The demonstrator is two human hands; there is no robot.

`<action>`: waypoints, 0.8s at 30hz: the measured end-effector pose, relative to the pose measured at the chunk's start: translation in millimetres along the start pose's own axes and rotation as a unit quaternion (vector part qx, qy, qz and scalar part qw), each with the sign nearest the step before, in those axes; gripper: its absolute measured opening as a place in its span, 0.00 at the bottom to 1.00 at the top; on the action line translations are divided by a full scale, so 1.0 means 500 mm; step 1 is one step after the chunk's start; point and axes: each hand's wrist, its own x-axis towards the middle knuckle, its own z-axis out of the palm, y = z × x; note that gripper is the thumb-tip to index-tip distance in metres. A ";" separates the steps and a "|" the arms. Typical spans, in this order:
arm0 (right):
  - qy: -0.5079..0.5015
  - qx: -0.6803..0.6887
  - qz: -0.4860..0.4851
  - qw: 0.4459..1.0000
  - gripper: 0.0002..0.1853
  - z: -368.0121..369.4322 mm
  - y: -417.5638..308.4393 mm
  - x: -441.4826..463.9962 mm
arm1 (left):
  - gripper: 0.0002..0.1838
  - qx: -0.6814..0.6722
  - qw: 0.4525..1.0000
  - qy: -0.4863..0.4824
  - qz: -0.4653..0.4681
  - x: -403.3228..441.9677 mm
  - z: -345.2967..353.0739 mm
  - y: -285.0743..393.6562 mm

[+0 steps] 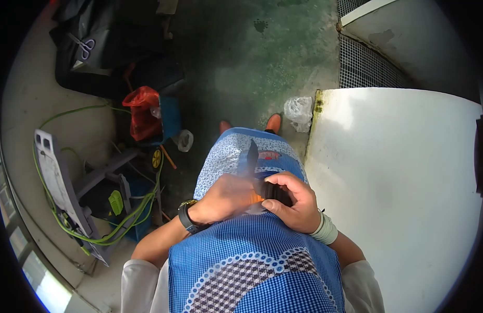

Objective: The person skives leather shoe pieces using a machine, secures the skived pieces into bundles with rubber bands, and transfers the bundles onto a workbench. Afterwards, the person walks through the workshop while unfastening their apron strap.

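Both hands are close together at waist height, in front of a blue checked apron [241, 240]. My right hand [300, 202] is closed round a black object [275, 193], with its thumb below and its fingers above. Beside it, my left hand [225, 195] is smeared by motion, and its fingertips are hidden near a small orange item [257, 198]. A dark strip [251, 156] rises from between the hands over the apron. What the black object is cannot be made out.
A white surface [392, 193] lies on the right, beside a clear plastic bag [300, 112]. At left are a blue bin [171, 120] with a red bag [142, 112], a grey frame [61, 177] with green hose, and scissors [86, 48] on black material.
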 end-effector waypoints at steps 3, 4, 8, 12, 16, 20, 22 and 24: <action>-0.018 -0.092 -0.005 0.996 0.17 -0.006 -0.032 0.029 | 0.10 -0.002 1.000 0.002 -0.008 0.012 0.002 0.006; -0.042 -0.150 0.031 0.987 0.15 -0.011 -0.044 0.038 | 0.10 0.022 0.999 0.004 0.026 0.020 0.004 -0.001; -0.004 -0.151 0.132 0.980 0.13 -0.024 -0.055 0.071 | 0.10 0.020 0.999 0.018 -0.024 0.026 0.015 0.027; 0.000 0.180 0.117 0.977 0.12 -0.050 -0.086 0.102 | 0.08 0.058 0.997 0.023 -0.046 0.028 0.009 0.023; 0.101 0.432 0.214 0.870 0.18 -0.066 -0.124 0.131 | 0.09 0.078 0.996 0.001 -0.050 0.032 0.022 0.031; 0.320 0.436 0.203 0.816 0.18 -0.056 -0.188 0.201 | 0.09 0.125 0.989 -0.049 -0.057 0.034 0.017 0.024; 0.187 0.494 0.153 0.835 0.16 -0.039 -0.177 0.213 | 0.15 0.043 0.993 -0.051 0.094 0.033 0.010 0.017; 0.176 0.411 0.158 0.881 0.14 -0.014 -0.181 0.248 | 0.21 -0.014 0.983 -0.046 0.175 0.030 0.000 0.002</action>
